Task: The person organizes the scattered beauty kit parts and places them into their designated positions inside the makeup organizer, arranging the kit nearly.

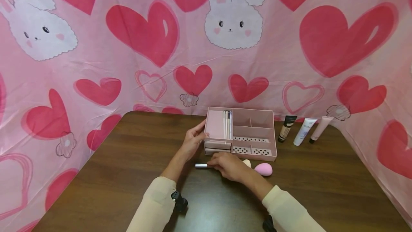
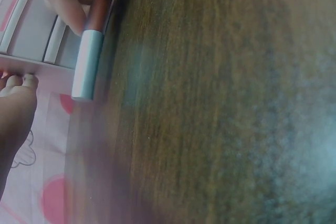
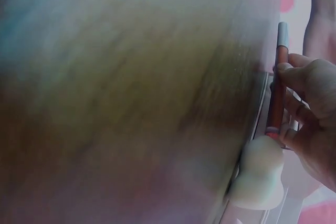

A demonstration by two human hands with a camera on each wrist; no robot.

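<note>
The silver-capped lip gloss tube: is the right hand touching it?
Touching. The right wrist view shows the right hand gripping the reddish body of the silver-capped lip gloss tube.

Beauty or vanity setting, home or staged set unclear, wood-grain table [image 1: 322, 185], pink makeup organizer [image 1: 254, 132] toward its twelve o'clock, cosmetic tubes [image 1: 304, 131] at two o'clock, heart-and-bunny cloth [image 1: 193, 53] hung beyond twelve.

Pink cloth [image 1: 190, 51] printed with red hearts [image 1: 341, 40] and white rabbits [image 1: 234, 33] hangs behind a brown wood-grain table [image 1: 328, 182].
</note>
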